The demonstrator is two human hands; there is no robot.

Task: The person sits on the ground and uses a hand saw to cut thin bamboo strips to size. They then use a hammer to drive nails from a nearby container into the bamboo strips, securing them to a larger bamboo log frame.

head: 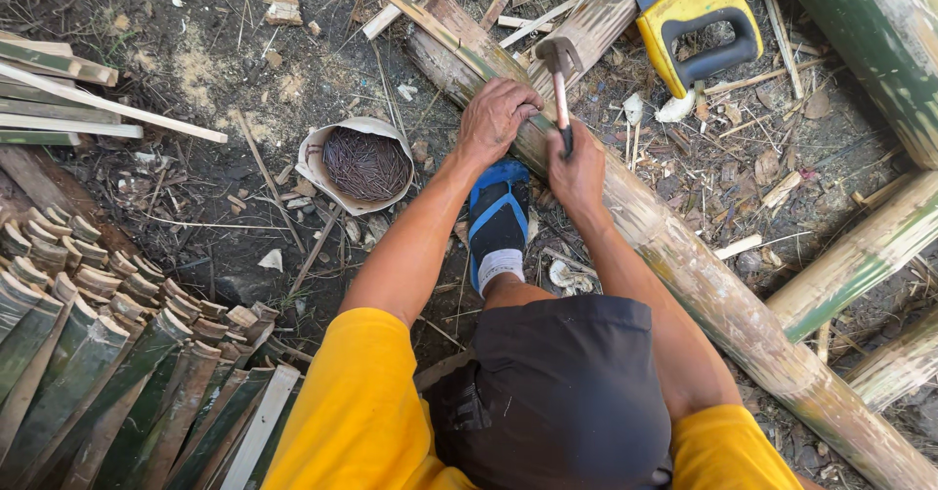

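On the bamboo pole (684, 255), both hands work.
Right hand (576, 168) grips a hammer (559, 70) tightly; left hand (496, 114) rests curled just beside it, grasp unclear.

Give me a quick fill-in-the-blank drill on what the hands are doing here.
1. The right hand grips a ____ by its handle.
2. The left hand presses on the long pale ____ pole.
3. The round paper-lined bowl holds dark ____.
4. The saw's handle is coloured ____.

Missing: hammer; bamboo; nails; yellow

One package shows: a round, open paper bag (322, 148), white and tan, full of dark nails. It sits on the ground, left of centre. No labels, signs or screens appear.
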